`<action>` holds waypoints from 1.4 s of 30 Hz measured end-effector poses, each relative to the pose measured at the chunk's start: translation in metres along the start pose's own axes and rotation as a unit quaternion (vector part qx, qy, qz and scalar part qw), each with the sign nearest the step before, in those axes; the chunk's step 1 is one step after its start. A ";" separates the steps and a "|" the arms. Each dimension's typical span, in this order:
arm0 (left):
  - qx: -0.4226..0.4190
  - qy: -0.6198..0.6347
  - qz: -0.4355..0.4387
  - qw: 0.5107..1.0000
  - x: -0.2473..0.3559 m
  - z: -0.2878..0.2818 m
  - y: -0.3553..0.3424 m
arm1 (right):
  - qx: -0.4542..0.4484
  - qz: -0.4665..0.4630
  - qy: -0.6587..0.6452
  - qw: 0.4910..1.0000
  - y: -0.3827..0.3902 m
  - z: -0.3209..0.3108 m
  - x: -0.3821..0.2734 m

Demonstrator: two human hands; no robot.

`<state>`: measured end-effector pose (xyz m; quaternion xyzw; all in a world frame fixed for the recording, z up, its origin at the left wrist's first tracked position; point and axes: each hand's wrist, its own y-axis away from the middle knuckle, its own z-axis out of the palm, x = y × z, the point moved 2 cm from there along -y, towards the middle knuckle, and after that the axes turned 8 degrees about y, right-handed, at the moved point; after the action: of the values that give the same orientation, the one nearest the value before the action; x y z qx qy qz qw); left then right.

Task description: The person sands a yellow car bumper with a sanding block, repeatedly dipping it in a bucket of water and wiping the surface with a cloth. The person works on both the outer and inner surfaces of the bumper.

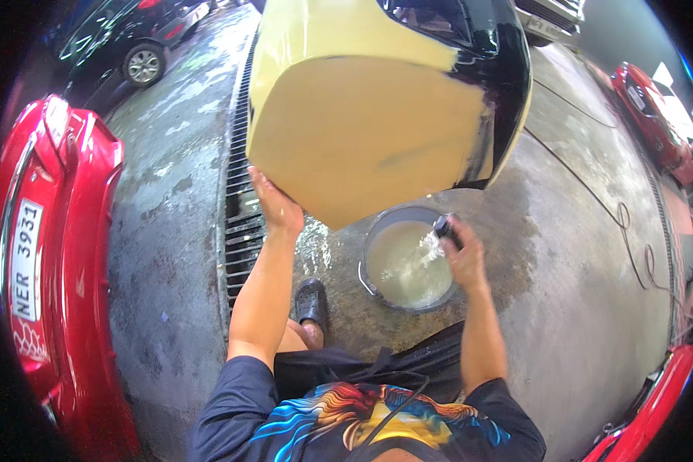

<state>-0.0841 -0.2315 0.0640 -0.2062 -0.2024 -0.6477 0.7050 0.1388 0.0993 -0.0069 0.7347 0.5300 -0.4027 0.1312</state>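
Note:
A yellow car bumper (362, 138) with a broad matt tan patch and black parts on its right fills the upper middle. My left hand (279, 206) holds its lower left edge, some fingers hidden against the panel. Below the bumper a grey bucket (368, 286) on the floor contains cloudy, pale water. Over the bucket's right rim, my right hand (465, 252) is closed round a small dark block (446, 231), which looks like a sanding block. White splashing water shows in the bucket just left of it.
A floor drain grate (239, 239) runs along the left of the bumper. Farther left stands a red bumper (81, 262). A thin dark hose or cable (585, 181) winds over the wet concrete at right. Parked cars, including a dark one (119, 46), stand at the back.

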 end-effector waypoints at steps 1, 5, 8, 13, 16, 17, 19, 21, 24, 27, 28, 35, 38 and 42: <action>-0.027 -0.008 0.008 1.000 0.003 0.001 0.000 | 0.034 -0.042 0.001 0.999 -0.018 -0.032 -0.029; -0.087 -0.038 0.065 0.993 0.015 0.004 -0.011 | 0.163 -0.275 0.096 0.942 -0.098 -0.121 -0.147; -0.052 -0.038 0.039 0.997 0.033 0.008 -0.035 | 0.200 -0.378 0.195 0.882 -0.149 -0.138 -0.208; -0.018 -0.058 0.082 0.995 0.044 0.025 -0.043 | 0.179 -0.403 0.243 0.864 -0.191 -0.131 -0.233; -0.037 -0.060 0.124 0.990 0.041 0.035 -0.035 | 0.167 -0.399 0.218 0.875 -0.198 -0.124 -0.235; -0.016 -0.057 0.114 0.992 0.039 0.036 -0.035 | 0.162 -0.362 0.207 0.894 -0.202 -0.121 -0.239; -0.050 -0.014 0.121 0.991 0.036 0.036 -0.036 | 0.162 -0.432 0.195 0.866 -0.207 -0.107 -0.256; -0.022 -0.041 0.108 0.993 0.035 0.029 -0.040 | 0.153 -0.459 0.200 0.852 -0.215 -0.090 -0.278; -0.025 -0.044 0.110 0.993 0.032 0.019 -0.046 | 0.149 -0.525 0.211 0.811 -0.225 -0.065 -0.309; -0.009 -0.046 0.115 0.992 0.031 0.013 -0.049 | 0.101 -0.517 0.197 0.827 -0.227 -0.061 -0.312; -0.002 -0.049 0.114 0.992 0.030 0.012 -0.050 | 0.115 -0.509 0.199 0.829 -0.224 -0.066 -0.306; -0.030 -0.049 0.104 0.993 0.026 0.012 -0.052 | 0.157 -0.400 0.184 0.884 -0.206 -0.122 -0.233; -0.058 -0.031 0.108 0.992 0.024 0.013 -0.053 | 0.161 -0.429 0.182 0.870 -0.206 -0.109 -0.247; -0.052 -0.004 0.123 0.991 0.025 0.019 -0.052 | 0.159 -0.521 0.235 0.805 -0.216 -0.063 -0.302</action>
<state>-0.1348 -0.2455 0.0951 -0.2685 -0.1445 -0.5651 0.7666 -0.0579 0.0217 0.3047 0.4304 0.7763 -0.3040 -0.3459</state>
